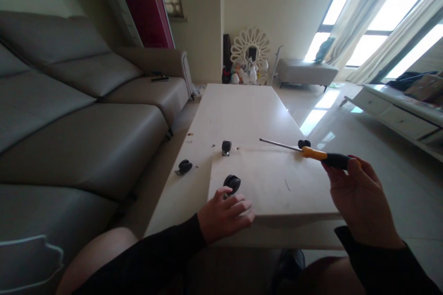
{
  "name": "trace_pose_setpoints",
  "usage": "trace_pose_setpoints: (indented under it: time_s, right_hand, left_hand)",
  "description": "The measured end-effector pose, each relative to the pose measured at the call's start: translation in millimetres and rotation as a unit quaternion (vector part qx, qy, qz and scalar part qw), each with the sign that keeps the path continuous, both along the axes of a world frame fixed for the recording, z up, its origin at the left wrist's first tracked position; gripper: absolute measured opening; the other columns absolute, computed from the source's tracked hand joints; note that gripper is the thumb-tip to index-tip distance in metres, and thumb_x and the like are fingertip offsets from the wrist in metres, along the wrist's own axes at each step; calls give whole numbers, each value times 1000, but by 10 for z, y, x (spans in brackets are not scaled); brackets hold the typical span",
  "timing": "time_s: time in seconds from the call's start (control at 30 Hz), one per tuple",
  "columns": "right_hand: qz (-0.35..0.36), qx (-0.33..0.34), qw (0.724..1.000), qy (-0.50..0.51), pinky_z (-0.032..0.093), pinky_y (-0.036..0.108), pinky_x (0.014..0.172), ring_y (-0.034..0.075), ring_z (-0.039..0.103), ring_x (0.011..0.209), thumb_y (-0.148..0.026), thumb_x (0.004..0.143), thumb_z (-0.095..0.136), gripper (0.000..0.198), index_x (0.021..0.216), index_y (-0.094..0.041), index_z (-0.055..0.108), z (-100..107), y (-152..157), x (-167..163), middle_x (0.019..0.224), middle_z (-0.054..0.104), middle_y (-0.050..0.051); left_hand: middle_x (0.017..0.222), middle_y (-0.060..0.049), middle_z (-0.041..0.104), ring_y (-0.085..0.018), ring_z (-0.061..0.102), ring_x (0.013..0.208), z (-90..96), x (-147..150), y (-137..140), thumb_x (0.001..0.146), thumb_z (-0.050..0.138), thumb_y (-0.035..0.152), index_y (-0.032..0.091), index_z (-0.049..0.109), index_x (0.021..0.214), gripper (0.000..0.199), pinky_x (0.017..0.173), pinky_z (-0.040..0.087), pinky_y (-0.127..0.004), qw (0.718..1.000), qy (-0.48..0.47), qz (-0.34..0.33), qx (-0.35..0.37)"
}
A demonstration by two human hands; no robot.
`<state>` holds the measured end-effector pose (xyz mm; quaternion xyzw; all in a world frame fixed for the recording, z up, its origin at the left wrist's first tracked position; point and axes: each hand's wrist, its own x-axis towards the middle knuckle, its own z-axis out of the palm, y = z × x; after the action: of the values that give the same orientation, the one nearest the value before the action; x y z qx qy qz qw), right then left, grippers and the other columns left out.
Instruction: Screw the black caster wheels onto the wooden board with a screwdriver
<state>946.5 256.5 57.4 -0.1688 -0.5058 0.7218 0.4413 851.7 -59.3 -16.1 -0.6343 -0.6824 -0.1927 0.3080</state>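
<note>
In my right hand [362,193] is a screwdriver [313,153] with an orange and black handle. Its metal shaft points left above a white board [266,189]. My left hand [226,215] rests at the board's near left corner, thumb and index finger closed at the base of a black caster wheel [232,182]. A second caster wheel [226,146] stands upright near the board's far left corner. Beyond the screwdriver, another caster wheel [303,143] is at the far right corner. One loose caster wheel [184,166] lies left of the board.
The board lies on a long white table [238,106]. Tiny dark bits are on the table near the loose caster. A grey sofa [83,143] runs along the left side. A low white cabinet [398,106] stands at the right, and a grey bench [306,73] sits by the window.
</note>
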Motion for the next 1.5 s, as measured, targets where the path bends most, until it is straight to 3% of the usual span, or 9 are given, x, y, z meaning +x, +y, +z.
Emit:
trace_pose_setpoints:
  time_s: [0.27, 0.43, 0.73, 0.93, 1.07, 1.23, 1.5]
  right_hand:
    - [0, -16, 1000, 13, 69, 33, 84, 12, 78, 82, -21, 79, 80, 10, 84, -29, 76, -71, 28, -64, 80, 75, -9]
    - [6, -50, 998, 24, 69, 34, 81, 15, 78, 85, -21, 75, 84, 14, 85, -25, 75, -88, -2, -121, 81, 77, -8]
    - [-3, -65, 998, 26, 67, 36, 85, 13, 76, 80, -18, 71, 85, 17, 84, -23, 75, -106, 50, -139, 75, 73, -9]
    - [-6, -55, 998, 12, 63, 40, 93, 14, 75, 84, -22, 71, 87, 18, 84, -23, 75, -91, 52, -23, 75, 71, -8]
    - [-14, -41, 999, -8, 58, 48, 104, 14, 72, 86, -25, 70, 88, 21, 86, -25, 75, -95, 57, 61, 76, 70, -8]
    - [-19, -33, 999, -30, 52, 56, 112, 16, 71, 91, -28, 70, 89, 23, 88, -26, 75, -131, 73, 105, 80, 68, -7]
    - [-22, -26, 999, -34, 54, 57, 110, 17, 70, 91, -29, 70, 89, 22, 87, -25, 75, -163, 86, 133, 81, 67, -5]
  left_hand:
    - [119, 2, 74, -17, 61, 115, 34, -47, -24, 100, 67, 46, 27, 68, 109, 21, 110, 28, -45, 999, 4, 23, -34]
    - [123, -3, 74, -21, 60, 117, 34, -221, -44, 96, 66, 58, 25, 66, 114, 37, 107, 27, -47, 996, -15, 66, -67]
    - [129, -6, 71, -24, 60, 118, 74, -554, -94, 85, 78, 60, 25, 62, 122, 53, 107, 26, -48, 989, -39, 111, -94]
    - [133, -6, 69, -26, 56, 128, 120, -597, -106, 90, 80, 36, 25, 63, 118, 35, 107, 26, -50, 984, -40, 152, -82]
    - [131, -7, 70, -26, 59, 122, 71, -536, -52, 92, 74, 27, 24, 64, 117, 27, 105, 29, -51, 985, -52, 140, -91]
    - [123, -5, 73, -23, 62, 114, -1, -508, 40, 98, 66, 21, 23, 66, 102, 4, 101, 31, -50, 987, -62, 133, -71]
    - [122, -3, 74, -26, 59, 118, 32, -515, 62, 93, 70, 15, 24, 69, 94, 9, 101, 29, -53, 983, -98, 140, -67]
